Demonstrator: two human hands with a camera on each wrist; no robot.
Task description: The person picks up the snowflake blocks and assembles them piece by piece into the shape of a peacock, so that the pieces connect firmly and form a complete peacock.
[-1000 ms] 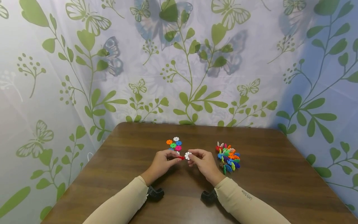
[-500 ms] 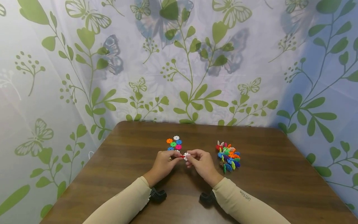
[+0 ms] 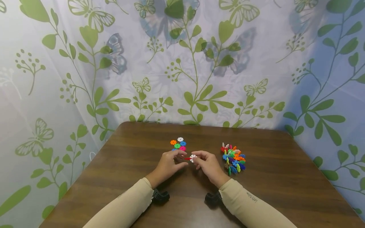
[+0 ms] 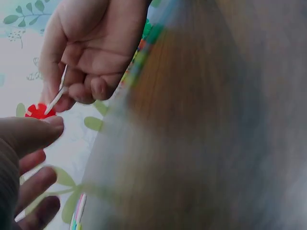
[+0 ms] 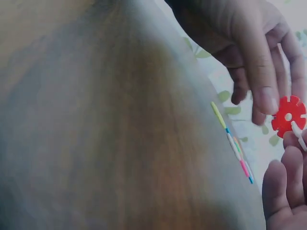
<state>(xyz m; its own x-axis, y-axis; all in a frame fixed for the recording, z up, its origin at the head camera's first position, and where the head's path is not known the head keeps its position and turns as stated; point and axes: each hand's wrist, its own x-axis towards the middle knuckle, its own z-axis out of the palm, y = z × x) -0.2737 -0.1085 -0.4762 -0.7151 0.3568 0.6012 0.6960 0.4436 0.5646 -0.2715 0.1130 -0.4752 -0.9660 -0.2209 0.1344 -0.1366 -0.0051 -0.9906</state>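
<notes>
My right hand (image 3: 211,166) pinches a white notched building disc (image 3: 193,158) between thumb and fingers. A red notched disc (image 3: 187,158) is slotted into its left edge, at right angles to it. In the right wrist view the red disc (image 5: 290,115) shows its face and centre hole, with the white disc (image 5: 299,135) edge-on against it. My left hand (image 3: 166,165) stands beside the red disc, its thumb and fingers parted around it. In the left wrist view the left thumb (image 4: 36,134) lies close by the red disc (image 4: 38,111), other fingers spread.
Beyond the left hand, several coloured discs lie flat in a group, among them a green disc (image 3: 177,146) and an orange disc (image 3: 173,142). A multicoloured cluster of joined discs (image 3: 233,160) sits to the right. A patterned curtain (image 3: 182,63) hangs behind the brown table (image 3: 137,139).
The hands brought the red and white discs together, and the red one now sits joined to the white. The left thumb and fingers have parted from the red disc; the right hand keeps its pinch.
</notes>
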